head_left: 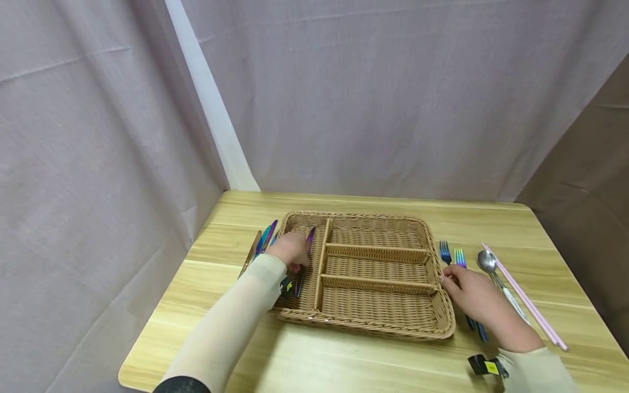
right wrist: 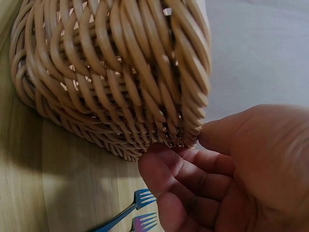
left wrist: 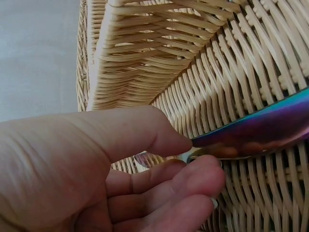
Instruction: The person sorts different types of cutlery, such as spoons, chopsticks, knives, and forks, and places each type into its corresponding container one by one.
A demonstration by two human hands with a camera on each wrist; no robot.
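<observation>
A wicker cutlery basket [head_left: 383, 327] with a long left compartment and several side-by-side ones stands on the table. Inside the left compartment, my left hand [head_left: 290, 251] pinches a shiny rainbow-coloured table knife [left wrist: 256, 130] between thumb and index finger. Its blade [head_left: 311, 236] points toward the back, close over the woven floor. My right hand [head_left: 472, 292] holds the basket's right rim, thumb on one side and fingers curled beneath the edge, as the right wrist view shows. Two forks [right wrist: 145, 197] lie just below these fingers, partly hidden under the hand in the head view.
Left of the basket lie a gold knife [head_left: 251, 252] and several blue and purple knives [head_left: 267, 237], partly covered by the left arm. Beyond the right hand are a spoon [head_left: 487, 261] and pink chopsticks [head_left: 528, 303]. Grey curtains [head_left: 368, 109] hang behind the wooden table [head_left: 187, 316].
</observation>
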